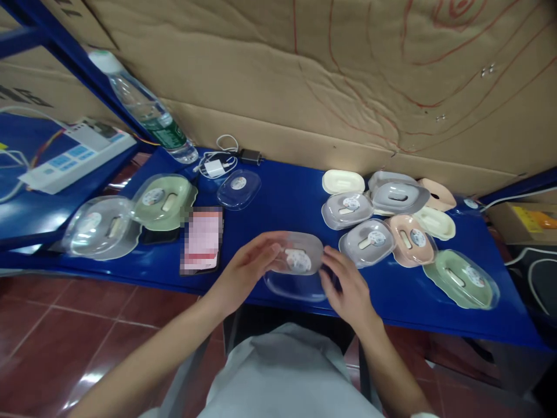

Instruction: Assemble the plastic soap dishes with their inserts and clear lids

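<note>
Grey fabric (287,371) covers your lap at the bottom centre of the frame as your hands meet above the blue surface (287,197). Your left hand (250,264) grips the left end of a clear-covered dish (298,254), center frame, its sticker facing up. Fingertips of your right hand (348,284) are at the dish's right edge; whether that grip is clenched cannot be told. A clear lid (296,288) shows just below the dish. At left of centre is a phone (202,241), with a green covered dish (163,203) and a clear-topped dish (102,229) farther left. At right, a green dish (461,278) lies nearest in a cluster of grey, pink and cream dishes (368,242). Beyond, a lone stickered lid (239,190) and a white charger (214,168) lie near a water bottle (150,113), upper left, before brown cardboard (243,75).
</note>
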Available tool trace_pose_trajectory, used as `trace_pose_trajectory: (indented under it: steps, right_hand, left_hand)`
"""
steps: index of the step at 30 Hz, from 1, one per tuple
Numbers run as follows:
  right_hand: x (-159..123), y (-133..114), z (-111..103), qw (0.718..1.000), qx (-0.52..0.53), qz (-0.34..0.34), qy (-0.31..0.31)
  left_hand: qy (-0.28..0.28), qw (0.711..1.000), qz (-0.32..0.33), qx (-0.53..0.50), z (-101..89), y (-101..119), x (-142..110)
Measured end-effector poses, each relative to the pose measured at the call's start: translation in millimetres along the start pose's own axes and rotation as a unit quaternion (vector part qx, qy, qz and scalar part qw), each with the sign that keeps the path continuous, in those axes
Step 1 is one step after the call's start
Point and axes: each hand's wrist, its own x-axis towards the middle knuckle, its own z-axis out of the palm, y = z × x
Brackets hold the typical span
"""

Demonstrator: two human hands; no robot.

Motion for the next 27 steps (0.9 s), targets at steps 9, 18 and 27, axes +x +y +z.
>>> trace_pose_trajectory:
  steps: [9, 18, 27]
  right_hand:
    - [27, 13, 5, 0.978, 0.06, 0.117, -0.161]
    - [9, 10, 2, 0.984, 0.0, 0.026, -0.174]
    - [0, 1, 7, 0.986, -0.068, -0.009, -0.152]
  left_hand:
    - [0.119, 0.858, 0.281, 0.413, -16.4, -31, 25]
    - [-0.019, 0.761, 0.308, 0.571, -32.9, -44, -1]
    - [-0.019, 0.697, 0.361, 0.619, -38.3, -49, -9]
